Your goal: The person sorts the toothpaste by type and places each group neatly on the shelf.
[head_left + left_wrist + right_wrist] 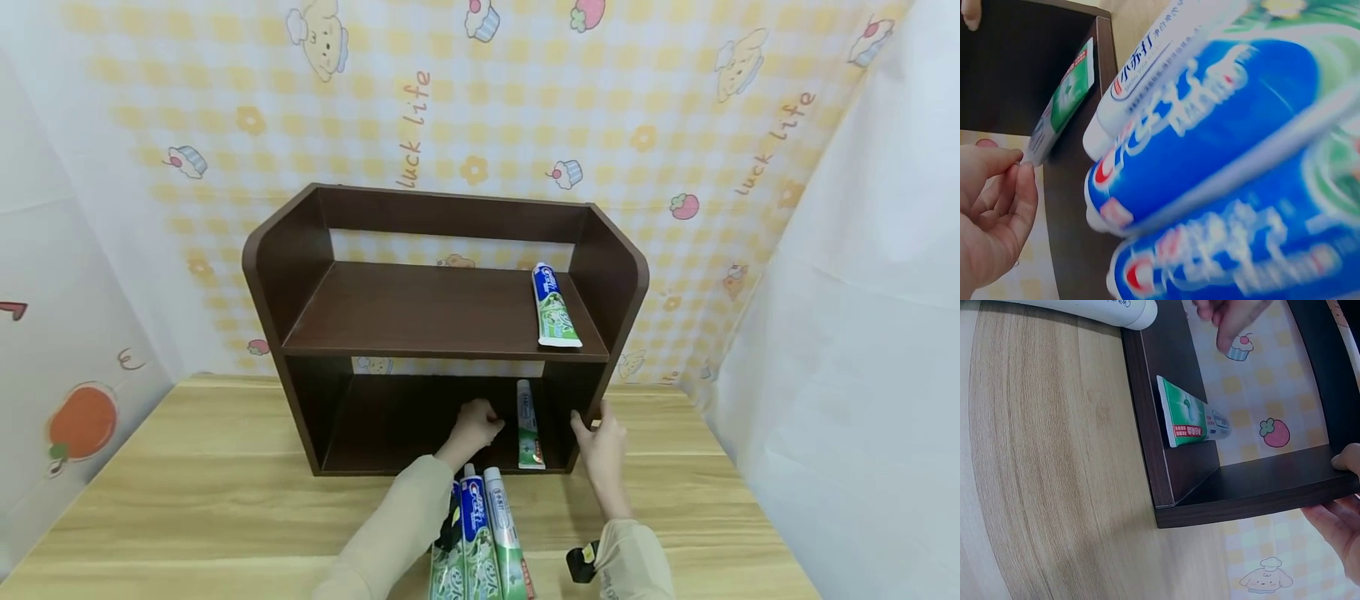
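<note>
A dark brown two-tier shelf point(420, 308) stands on the table. My left hand point(474, 427) is inside its lower compartment, fingers loosely curled and holding nothing. Just right of that hand, apart from it in the head view, a green and white toothpaste tube point(528, 429) lies on the lower board, cap toward the back. My right hand point(602, 446) grips the shelf's right side panel, thumb on the inner face and fingers outside, as the right wrist view shows. On the upper board at the right lies a blue and green Crest toothpaste tube point(555, 308).
In front of the shelf, under my left forearm, several toothpaste tubes point(480, 521) lie side by side on the wooden table point(187, 483). A yellow checked cloth point(480, 108) hangs behind, with white sheets point(847, 275) at both sides.
</note>
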Demonstrator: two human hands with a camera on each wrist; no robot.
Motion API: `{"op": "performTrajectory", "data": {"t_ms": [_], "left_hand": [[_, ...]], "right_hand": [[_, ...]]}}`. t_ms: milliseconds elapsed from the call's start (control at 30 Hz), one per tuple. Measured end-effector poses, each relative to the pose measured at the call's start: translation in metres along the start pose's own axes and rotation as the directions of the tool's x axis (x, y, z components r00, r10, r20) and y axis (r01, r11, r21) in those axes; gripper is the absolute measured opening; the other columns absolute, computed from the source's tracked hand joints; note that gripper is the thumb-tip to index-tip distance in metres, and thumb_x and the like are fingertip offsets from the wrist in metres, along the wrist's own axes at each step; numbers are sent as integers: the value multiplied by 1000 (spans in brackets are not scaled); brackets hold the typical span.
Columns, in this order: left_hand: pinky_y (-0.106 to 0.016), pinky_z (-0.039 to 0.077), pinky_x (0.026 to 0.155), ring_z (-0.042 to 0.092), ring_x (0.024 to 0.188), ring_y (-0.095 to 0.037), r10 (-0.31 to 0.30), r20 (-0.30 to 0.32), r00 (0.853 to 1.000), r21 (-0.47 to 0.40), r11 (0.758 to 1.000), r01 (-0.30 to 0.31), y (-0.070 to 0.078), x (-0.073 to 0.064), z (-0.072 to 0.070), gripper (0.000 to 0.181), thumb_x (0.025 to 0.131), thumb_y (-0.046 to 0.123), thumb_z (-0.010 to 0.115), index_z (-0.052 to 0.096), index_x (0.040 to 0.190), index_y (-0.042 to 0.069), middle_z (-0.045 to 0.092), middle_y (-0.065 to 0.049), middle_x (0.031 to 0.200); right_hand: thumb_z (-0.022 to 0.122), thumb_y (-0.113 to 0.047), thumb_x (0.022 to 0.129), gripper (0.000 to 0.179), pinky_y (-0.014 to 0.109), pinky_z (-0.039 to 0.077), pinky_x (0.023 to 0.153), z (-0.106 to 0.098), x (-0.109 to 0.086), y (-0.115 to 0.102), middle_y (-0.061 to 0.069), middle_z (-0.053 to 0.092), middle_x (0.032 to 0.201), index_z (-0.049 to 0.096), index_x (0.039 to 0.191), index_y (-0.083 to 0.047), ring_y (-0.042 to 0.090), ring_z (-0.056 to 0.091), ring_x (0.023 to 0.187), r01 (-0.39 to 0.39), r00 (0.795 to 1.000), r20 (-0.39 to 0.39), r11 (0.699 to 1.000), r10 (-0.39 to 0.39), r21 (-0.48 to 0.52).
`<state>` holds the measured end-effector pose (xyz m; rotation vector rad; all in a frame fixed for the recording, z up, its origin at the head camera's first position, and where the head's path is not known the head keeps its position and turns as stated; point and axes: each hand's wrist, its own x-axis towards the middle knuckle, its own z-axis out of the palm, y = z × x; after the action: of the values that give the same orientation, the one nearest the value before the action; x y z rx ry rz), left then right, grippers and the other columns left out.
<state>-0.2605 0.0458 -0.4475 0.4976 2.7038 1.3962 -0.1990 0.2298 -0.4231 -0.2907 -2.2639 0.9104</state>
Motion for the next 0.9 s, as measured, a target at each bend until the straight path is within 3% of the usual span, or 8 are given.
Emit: {"op": "performTrajectory", "data": {"t_ms": [133, 400, 500, 700, 900], "left_hand": [[-24, 50, 51, 54, 52, -11, -25, 44, 999, -51, 998, 27, -4, -11, -10, 12, 86, 7, 59, 57, 88, -5, 61, -15, 67], [-30, 54, 54, 57, 55, -15, -83, 78, 994, -113, 989, 92, -18, -35, -25, 15, 86, 9, 60, 56, 89, -5, 61, -15, 71], [-27, 52, 52, 58, 55, -15, -89, 87, 992, -124, 987, 100, -22, -42, -29, 16, 86, 10, 60, 56, 89, -5, 62, -15, 70], [-22, 51, 51, 55, 56, -10, -132, 79, 988, -166, 976, 144, -30, -57, -35, 16, 87, 11, 60, 56, 90, -4, 60, -12, 71], [-27, 52, 49, 56, 52, -11, -109, 43, 993, -168, 979, 115, -39, -68, -42, 15, 86, 12, 61, 58, 86, -3, 59, -9, 67]], "right_hand": [[66, -12, 80, 17, 25, 43, 41, 1, -1, 3, 23, 66, 76, 54, 82, -1, 24, 60, 48, -17, 1000, 15, 1000, 17, -8], [65, -11, 80, 15, 30, 50, 44, 2, -4, 4, 23, 67, 79, 54, 82, 0, 31, 66, 58, -30, 999, 25, 999, 30, 9], [65, -11, 80, 15, 28, 49, 43, 2, -3, 4, 23, 67, 79, 54, 81, -1, 33, 67, 60, -24, 1000, 14, 1000, 24, 19], [66, -12, 80, 18, 23, 43, 39, 2, -1, 3, 25, 65, 75, 53, 80, 0, 29, 62, 49, 3, 1000, 13, 1000, -3, 7], [66, -11, 80, 17, 26, 45, 41, 1, 2, 2, 24, 66, 75, 53, 80, 0, 32, 65, 56, 4, 1000, 10, 1000, -4, 11]]}}
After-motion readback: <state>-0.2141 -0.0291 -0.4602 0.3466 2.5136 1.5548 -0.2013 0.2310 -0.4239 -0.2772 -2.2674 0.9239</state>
